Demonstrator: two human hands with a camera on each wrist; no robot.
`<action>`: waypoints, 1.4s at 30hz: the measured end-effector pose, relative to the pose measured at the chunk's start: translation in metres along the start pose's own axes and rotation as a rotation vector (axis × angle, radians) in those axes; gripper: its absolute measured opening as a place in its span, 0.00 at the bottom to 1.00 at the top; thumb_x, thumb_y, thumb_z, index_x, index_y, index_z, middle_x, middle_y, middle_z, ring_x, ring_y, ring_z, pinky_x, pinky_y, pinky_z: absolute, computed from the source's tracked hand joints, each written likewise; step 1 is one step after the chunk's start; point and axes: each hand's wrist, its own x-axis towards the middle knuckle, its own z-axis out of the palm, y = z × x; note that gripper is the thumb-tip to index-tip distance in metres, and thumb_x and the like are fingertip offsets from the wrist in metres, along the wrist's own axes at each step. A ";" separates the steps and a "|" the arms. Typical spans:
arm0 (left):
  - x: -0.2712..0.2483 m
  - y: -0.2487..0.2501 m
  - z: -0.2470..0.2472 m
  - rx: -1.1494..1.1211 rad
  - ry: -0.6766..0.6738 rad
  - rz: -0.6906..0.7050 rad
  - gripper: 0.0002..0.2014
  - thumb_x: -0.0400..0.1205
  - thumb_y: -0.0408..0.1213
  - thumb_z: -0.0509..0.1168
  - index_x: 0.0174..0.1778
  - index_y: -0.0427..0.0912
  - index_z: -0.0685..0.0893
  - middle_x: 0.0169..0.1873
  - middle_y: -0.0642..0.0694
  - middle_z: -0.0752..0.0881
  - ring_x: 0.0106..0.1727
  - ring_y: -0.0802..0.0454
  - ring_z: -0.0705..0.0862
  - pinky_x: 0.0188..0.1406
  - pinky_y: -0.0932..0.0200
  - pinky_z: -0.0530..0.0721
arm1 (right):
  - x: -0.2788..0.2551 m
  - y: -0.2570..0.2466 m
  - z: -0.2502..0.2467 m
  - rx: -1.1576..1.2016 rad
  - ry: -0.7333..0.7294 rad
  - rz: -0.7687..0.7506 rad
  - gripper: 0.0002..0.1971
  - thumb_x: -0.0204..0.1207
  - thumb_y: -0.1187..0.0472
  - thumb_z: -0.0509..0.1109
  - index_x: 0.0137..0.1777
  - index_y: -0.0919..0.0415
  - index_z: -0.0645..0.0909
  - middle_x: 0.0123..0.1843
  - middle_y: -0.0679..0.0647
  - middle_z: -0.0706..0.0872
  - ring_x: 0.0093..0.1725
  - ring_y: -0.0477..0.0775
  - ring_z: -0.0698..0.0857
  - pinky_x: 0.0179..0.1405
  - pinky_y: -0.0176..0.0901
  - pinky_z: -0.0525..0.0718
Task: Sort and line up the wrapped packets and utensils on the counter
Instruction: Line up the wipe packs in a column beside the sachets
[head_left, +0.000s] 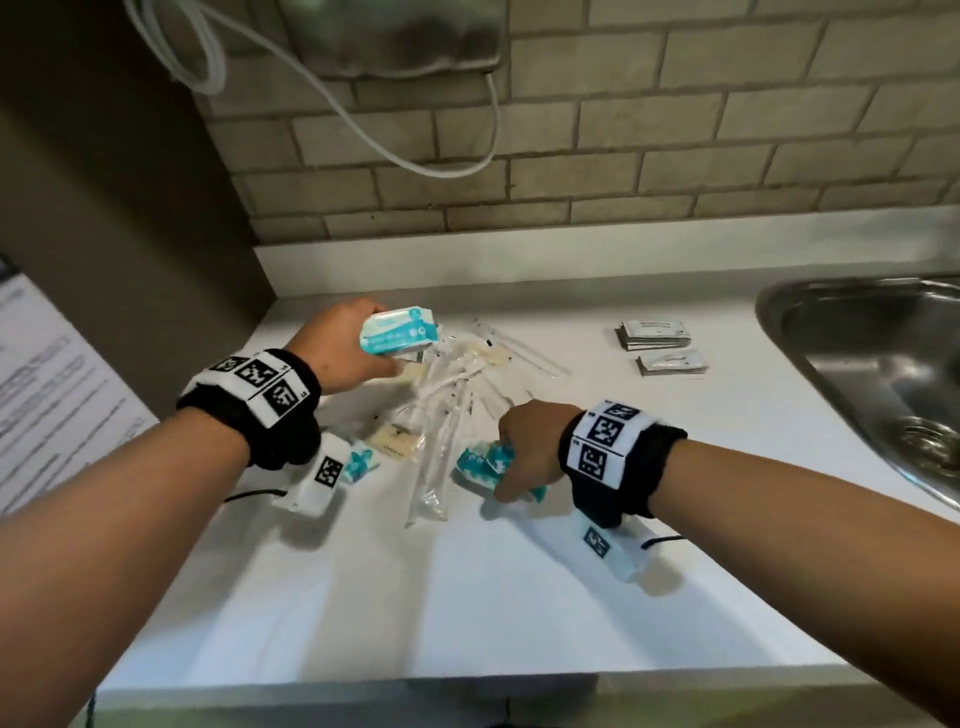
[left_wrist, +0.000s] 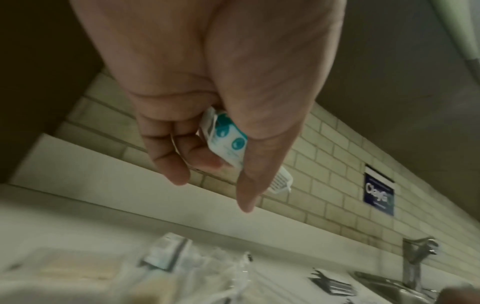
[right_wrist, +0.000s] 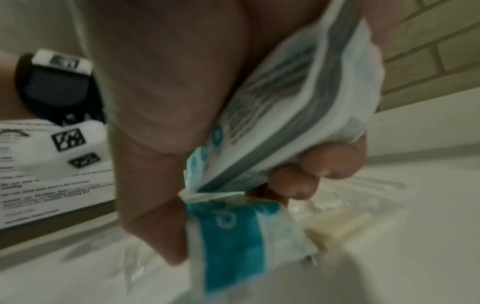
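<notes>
Teal-and-white wrapped packets are divided between my two hands above the white counter (head_left: 467, 597). My left hand (head_left: 340, 345) holds one packet (head_left: 399, 331) lifted over the far end of the pile, thumb and curled fingers (left_wrist: 182, 148) pinching it by its edges. My right hand (head_left: 527, 449), low at the near right of the pile, clamps a stack of the same packets (right_wrist: 291, 107) between palm and curled fingertips (right_wrist: 330, 160), with another teal packet (right_wrist: 233, 244) caught under the thumb and hanging toward the counter. Between the hands lies the unsorted pile of clear-wrapped utensils (head_left: 447, 410), long sleeves fanned across one another, with a beige sachet (head_left: 395, 439) at its near left and one more teal packet (head_left: 358, 462) just beside that, under my left wrist. Two short stacks of grey sachets (head_left: 655, 334) sit well apart to the right, near the steel sink (head_left: 852, 358). A brick-tiled wall (head_left: 675, 130) backs the counter.
</notes>
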 end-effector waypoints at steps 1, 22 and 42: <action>-0.004 -0.011 -0.004 0.019 0.008 -0.036 0.24 0.71 0.40 0.79 0.59 0.42 0.79 0.54 0.44 0.85 0.49 0.48 0.83 0.44 0.56 0.79 | 0.001 -0.005 -0.009 0.011 0.019 -0.025 0.31 0.63 0.39 0.77 0.56 0.64 0.83 0.51 0.56 0.88 0.44 0.56 0.85 0.40 0.45 0.82; -0.026 -0.085 0.016 0.160 -0.330 -0.134 0.15 0.64 0.43 0.75 0.42 0.54 0.78 0.42 0.55 0.85 0.42 0.55 0.85 0.38 0.59 0.84 | 0.047 -0.036 -0.030 0.061 0.143 -0.051 0.26 0.68 0.48 0.75 0.63 0.57 0.76 0.58 0.53 0.85 0.55 0.56 0.84 0.53 0.48 0.86; 0.129 0.139 0.104 0.102 -0.260 0.261 0.24 0.72 0.48 0.77 0.60 0.43 0.81 0.55 0.44 0.88 0.52 0.45 0.86 0.45 0.58 0.79 | -0.004 0.143 -0.035 0.074 0.135 0.188 0.17 0.65 0.52 0.77 0.52 0.50 0.78 0.47 0.48 0.82 0.48 0.53 0.80 0.43 0.41 0.77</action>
